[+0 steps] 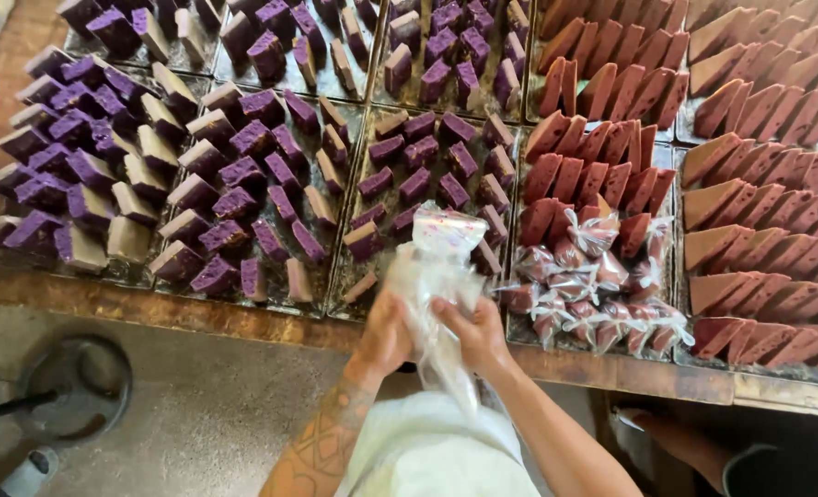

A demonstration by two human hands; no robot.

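Left hand (383,339): fingers curled and closed on the left side of a clear plastic bag (437,276), low on the bag, just above the near edge of the bench (151,308); the forearm below it bears a tattoo.
Right hand (476,333): fingers pinched on the right side of the same bag, level with the left hand; the two hands lie close together with the bag between them.
Clear plastic bag: thin, crinkled and see-through, glossy where light hits it; it stands up from the hands, its open top flaring over the purple tray, with small coloured flecks on the upper part. A loose tail of it hangs down below the hands. What it holds, if anything, I cannot tell.
Directly behind the bag: a metal tray (354,276) of purple cake slices (418,184), each with a pale brown layer, set in loose rows.
Right of the hands: a heap of small tied bags (593,294) holding reddish-brown pieces, lying on a tray of reddish-brown slices (593,175) that lean in rows.
Far right: lighter brown wedge slices (759,212), also in leaning rows.
Left: more trays of purple slices (105,175), well apart from the hands.
Below: white cloth (427,451) at the person's lap; a grey floor (197,414) with a dark round stand (73,387).
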